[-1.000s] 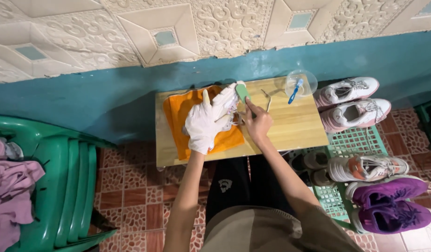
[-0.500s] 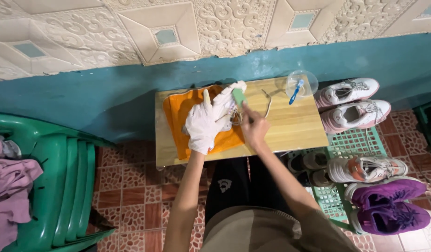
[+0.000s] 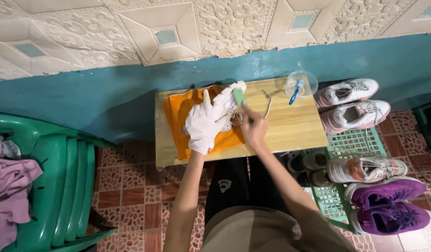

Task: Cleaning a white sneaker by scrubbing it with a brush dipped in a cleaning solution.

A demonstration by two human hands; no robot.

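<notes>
My left hand, in a white glove, presses down on a white shoe that lies on an orange cloth on a small wooden table. My right hand is bare and grips a green-headed brush whose head rests against the shoe. A loose lace lies on the table just right of the shoe.
A clear bowl with a blue toothbrush stands at the table's back right. Pink-white sneakers and more shoes sit on a green rack to the right. Stacked green plastic chairs with purple clothing stand left.
My right hand has shifted slightly left and down with the brush against the shoe. The gloved left hand stays on the shoe.
</notes>
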